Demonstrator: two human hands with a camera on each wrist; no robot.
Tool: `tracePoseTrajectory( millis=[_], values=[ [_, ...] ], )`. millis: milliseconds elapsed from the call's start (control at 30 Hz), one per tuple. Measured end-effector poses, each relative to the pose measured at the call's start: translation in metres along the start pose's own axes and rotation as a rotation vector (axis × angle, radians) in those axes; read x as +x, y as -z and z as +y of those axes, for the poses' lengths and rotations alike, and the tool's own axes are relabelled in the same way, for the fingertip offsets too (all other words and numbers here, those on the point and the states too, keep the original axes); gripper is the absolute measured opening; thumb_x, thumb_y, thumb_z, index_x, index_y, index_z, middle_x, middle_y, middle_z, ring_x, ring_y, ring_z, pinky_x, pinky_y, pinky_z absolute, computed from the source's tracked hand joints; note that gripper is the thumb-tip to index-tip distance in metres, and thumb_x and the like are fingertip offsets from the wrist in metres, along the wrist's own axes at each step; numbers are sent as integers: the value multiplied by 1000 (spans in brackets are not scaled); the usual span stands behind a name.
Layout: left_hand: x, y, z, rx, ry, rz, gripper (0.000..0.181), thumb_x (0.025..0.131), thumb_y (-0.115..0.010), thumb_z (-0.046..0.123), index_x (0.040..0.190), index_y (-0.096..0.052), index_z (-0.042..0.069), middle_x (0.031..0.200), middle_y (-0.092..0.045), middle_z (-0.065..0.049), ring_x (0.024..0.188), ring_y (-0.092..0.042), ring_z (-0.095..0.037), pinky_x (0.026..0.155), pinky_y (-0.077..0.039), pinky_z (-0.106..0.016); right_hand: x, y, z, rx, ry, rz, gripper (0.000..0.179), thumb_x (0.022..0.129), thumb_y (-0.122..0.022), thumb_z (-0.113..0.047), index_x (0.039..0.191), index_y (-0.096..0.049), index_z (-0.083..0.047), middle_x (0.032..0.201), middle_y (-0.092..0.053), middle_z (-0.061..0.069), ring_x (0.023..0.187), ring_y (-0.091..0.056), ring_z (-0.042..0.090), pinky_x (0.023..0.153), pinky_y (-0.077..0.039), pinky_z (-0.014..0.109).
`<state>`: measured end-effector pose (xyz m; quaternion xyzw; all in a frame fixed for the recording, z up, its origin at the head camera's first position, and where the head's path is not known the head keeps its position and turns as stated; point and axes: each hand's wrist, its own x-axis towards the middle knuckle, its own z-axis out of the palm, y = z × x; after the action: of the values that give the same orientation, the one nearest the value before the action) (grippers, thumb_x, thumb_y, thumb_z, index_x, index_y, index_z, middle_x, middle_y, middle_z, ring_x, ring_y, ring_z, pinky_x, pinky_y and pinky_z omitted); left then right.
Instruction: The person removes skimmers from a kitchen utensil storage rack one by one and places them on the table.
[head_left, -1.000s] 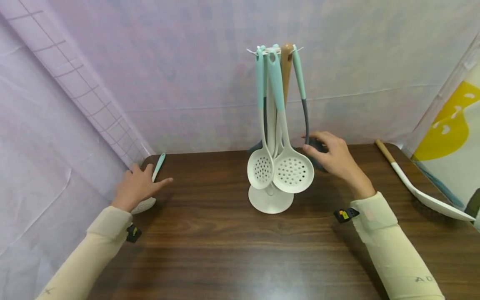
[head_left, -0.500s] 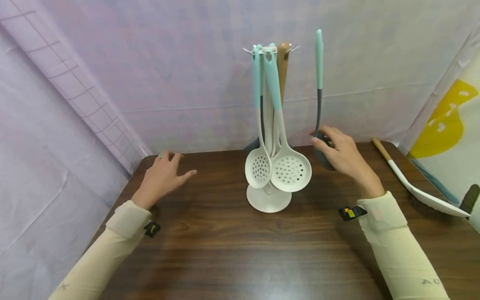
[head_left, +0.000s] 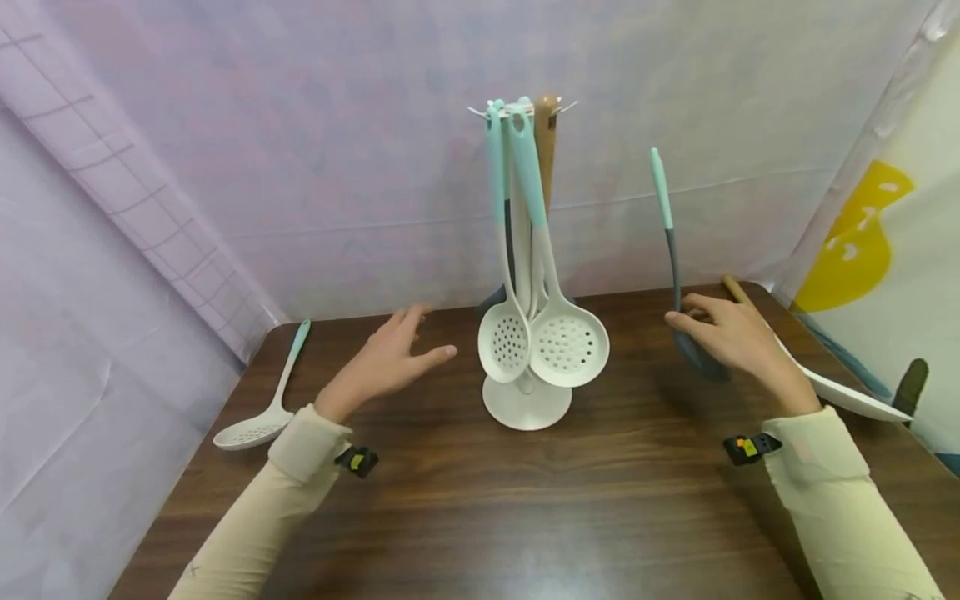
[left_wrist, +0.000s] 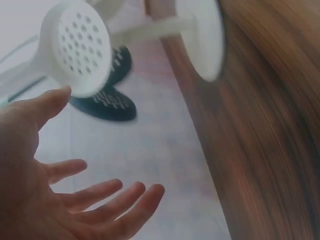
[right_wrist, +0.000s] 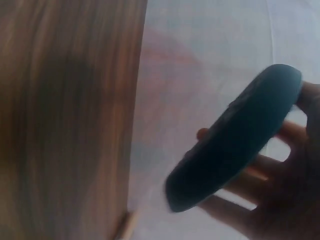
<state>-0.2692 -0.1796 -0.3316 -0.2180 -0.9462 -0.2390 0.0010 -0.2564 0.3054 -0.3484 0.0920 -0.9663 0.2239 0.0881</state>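
My right hand (head_left: pixel 731 337) holds a dark grey cooking spoon (head_left: pixel 674 267) with a mint handle by its lower neck, upright to the right of the rack. The right wrist view shows the spoon's dark head (right_wrist: pixel 235 145) from the side, fingers behind it. My left hand (head_left: pixel 390 367) hovers with fingers spread, left of the white utensil rack (head_left: pixel 527 407). Two white skimmers with mint handles, a smaller one (head_left: pixel 504 342) and a larger one (head_left: pixel 570 346), hang at the rack's front. A wooden-handled utensil (head_left: pixel 546 154) hangs beside them; dark slotted heads (left_wrist: pixel 107 102) show behind.
On the table's left lies a white slotted spoon (head_left: pixel 258 427) with a mint handle. A white utensil with a wooden handle (head_left: pixel 847 393) lies along the right edge. A pale cloth wall (head_left: pixel 360 167) rises right behind the brown wooden table (head_left: pixel 465 508).
The right hand has taken the dark grey spoon off the rack and carried it right and down. My left hand has moved right, away from the slotted spoon, toward the rack.
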Motion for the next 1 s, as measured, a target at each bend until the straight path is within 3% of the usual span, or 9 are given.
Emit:
tracePoseTrajectory(
  millis=[67,100,133,200,300,400,567,667,1000],
  values=[
    [4,-6,10,-47,-18,15,86,96,-57,69,162,-27,21,157,-42,-15,136,-53,-37,105,-48,-59,-3,3,10,-40,-66,-55,65,105,-45,-61,133,-63,-5,157,-45,26,127,-53,58,94,-46,68],
    [6,-9,15,-64,-29,25,86,96,-57,69,162,-28,22,157,-42,-13,136,-54,-36,105,-48,-59,-5,5,14,-55,-111,-87,71,104,-42,-65,137,-61,-5,166,-30,24,124,-53,60,81,-50,64],
    [7,-12,19,-82,-42,35,86,96,-57,69,162,-28,23,156,-43,-13,136,-54,-35,105,-49,-58,-8,6,18,-70,-158,-117,77,102,-40,-69,142,-59,-6,170,-18,24,121,-53,62,69,-50,60],
    [10,-18,27,-105,-64,51,85,96,-57,70,162,-29,24,156,-43,-11,136,-53,-32,105,-50,-56,-11,9,26,-102,-212,-164,85,100,-37,-74,154,-48,-9,171,-3,23,101,-60,60,59,-47,50],
    [11,-26,38,-137,-90,72,88,94,-58,70,163,-28,23,158,-42,-10,138,-52,-30,104,-51,-54,-14,12,35,-132,-275,-211,93,97,-34,-79,166,-22,-18,163,-24,32,101,-58,64,59,-46,52],
    [12,-32,48,-185,-102,102,93,93,-59,71,164,-24,24,160,-39,-10,140,-49,-29,103,-52,-52,-15,13,41,-141,-300,-217,95,96,-35,-80,167,-4,-24,148,-40,43,106,-55,68,62,-47,58],
    [15,-37,61,-229,-123,148,96,91,-59,75,165,-21,28,162,-36,-10,141,-48,-30,103,-52,-52,-18,11,46,-145,-352,-187,90,97,-40,-77,159,-38,-12,135,-48,48,102,-57,68,62,-48,61],
    [17,-38,66,-216,-128,155,97,90,-59,76,165,-21,29,163,-34,-10,140,-48,-32,107,-49,-55,-20,9,47,-154,-403,-172,87,96,-44,-74,140,-59,-1,127,-52,49,97,-58,66,62,-47,62],
    [16,-44,73,-180,-112,160,102,87,-65,74,165,-20,29,160,-36,-8,139,-49,-33,109,-47,-58,-24,1,49,-171,-440,-250,77,98,-52,-62,129,-57,9,126,-50,51,109,-50,72,78,-43,76]
  ],
)
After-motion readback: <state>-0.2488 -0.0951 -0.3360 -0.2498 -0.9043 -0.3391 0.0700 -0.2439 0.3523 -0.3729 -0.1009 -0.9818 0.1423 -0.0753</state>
